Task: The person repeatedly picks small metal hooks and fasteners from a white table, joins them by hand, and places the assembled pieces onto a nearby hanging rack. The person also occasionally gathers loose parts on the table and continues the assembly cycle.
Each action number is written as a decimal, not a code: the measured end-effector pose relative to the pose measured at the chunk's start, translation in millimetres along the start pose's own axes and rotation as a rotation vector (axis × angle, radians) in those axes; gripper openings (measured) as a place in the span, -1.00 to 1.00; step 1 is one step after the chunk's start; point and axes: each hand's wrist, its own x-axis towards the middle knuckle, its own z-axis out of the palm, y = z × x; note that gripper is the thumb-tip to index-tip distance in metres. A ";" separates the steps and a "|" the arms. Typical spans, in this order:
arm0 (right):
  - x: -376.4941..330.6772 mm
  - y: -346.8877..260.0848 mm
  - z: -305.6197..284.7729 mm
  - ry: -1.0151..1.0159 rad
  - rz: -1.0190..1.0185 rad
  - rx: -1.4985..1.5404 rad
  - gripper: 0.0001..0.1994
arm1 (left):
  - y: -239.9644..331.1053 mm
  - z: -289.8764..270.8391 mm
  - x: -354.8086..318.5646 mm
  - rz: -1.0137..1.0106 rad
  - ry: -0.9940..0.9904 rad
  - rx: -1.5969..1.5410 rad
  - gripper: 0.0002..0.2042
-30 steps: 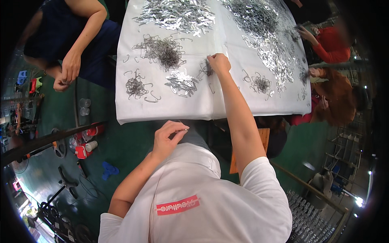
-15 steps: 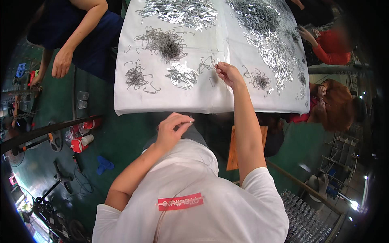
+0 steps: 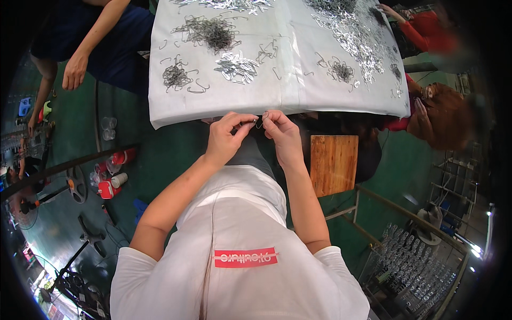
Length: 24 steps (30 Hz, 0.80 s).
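Left hand (image 3: 224,140): thumb and fingers pinched narrow on a small metal piece (image 3: 254,121), mostly hidden by the fingertips; exact shape too small to tell. Right hand (image 3: 284,140): also pinched narrow, on a thin bent wire (image 3: 260,126). Fingertips of both hands face each other just beside one another; can't tell if the two parts touch. Both parts sit over the lap, just short of the table's near edge. White shirt (image 3: 245,224) with a red label below the hands in view.

Wooden stool top (image 3: 334,165) right of the right forearm, at floor side of the table. Rack of shiny hanging parts (image 3: 413,266) lower right. Red containers (image 3: 109,188) on the green floor, left.

Table (image 3: 240,100) has a white cover. Front left: small tangle of wire hooks (image 3: 176,77). Right of it, a pile of flat silver pieces (image 3: 237,68), with a few loose hooks (image 3: 268,50) near. Right half: another small hook pile (image 3: 340,70), then a silver scatter (image 3: 368,56) running along the right side. Farther back: bigger hook tangle (image 3: 216,37), silver heap (image 3: 229,4) at the top edge, dark heap (image 3: 336,5) far right.

Co-worker's hand (image 3: 74,72) hangs left of the table; red sleeve (image 3: 417,34) far right.
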 end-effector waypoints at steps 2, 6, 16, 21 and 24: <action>-1.2 5.0 1.4 0.033 -0.024 0.009 -0.90 | 1.1 -0.1 -1.6 -0.005 -0.006 -0.006 -0.82; -0.9 12.7 3.1 0.049 -0.098 0.012 -0.91 | 1.9 0.0 -3.9 -0.021 -0.006 -0.019 -0.82; -1.3 25.2 6.4 0.081 -0.449 -0.202 -0.93 | -13.4 -3.7 6.9 0.112 0.023 -0.006 -0.74; -1.5 26.9 -0.6 0.072 -0.451 -0.203 -0.91 | -64.4 -18.4 78.1 0.255 0.096 0.361 -0.87; -1.9 26.6 -4.1 0.057 -0.431 -0.259 -0.92 | -92.6 -16.6 125.8 0.365 0.130 0.533 -0.90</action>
